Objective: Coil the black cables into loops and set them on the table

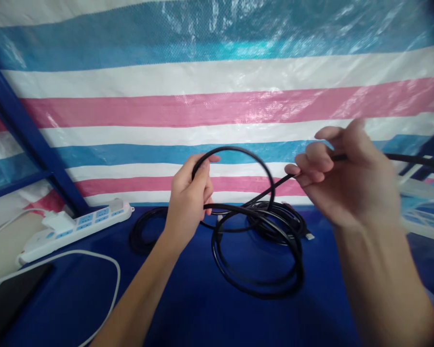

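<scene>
A long black cable (pixel 260 250) lies in several loose loops on the blue table surface (pixel 202 308). My left hand (pixel 190 197) is closed round gathered loops of the cable, with one loop arching up over it to the right. My right hand (pixel 343 178) is raised at the right, slightly blurred, its fingers pinching a straight run of the same cable that stretches from the coil out past the right edge. A small connector end (pixel 309 236) rests on the table beside the coil.
A white power strip (pixel 75 226) with blue sockets lies at the left, its white cord (pixel 104 260) curving across the table. A dark flat object (pixel 10 299) sits at the lower left. A striped plastic tarp (pixel 217 96) and blue frame bars (pixel 25 130) stand behind.
</scene>
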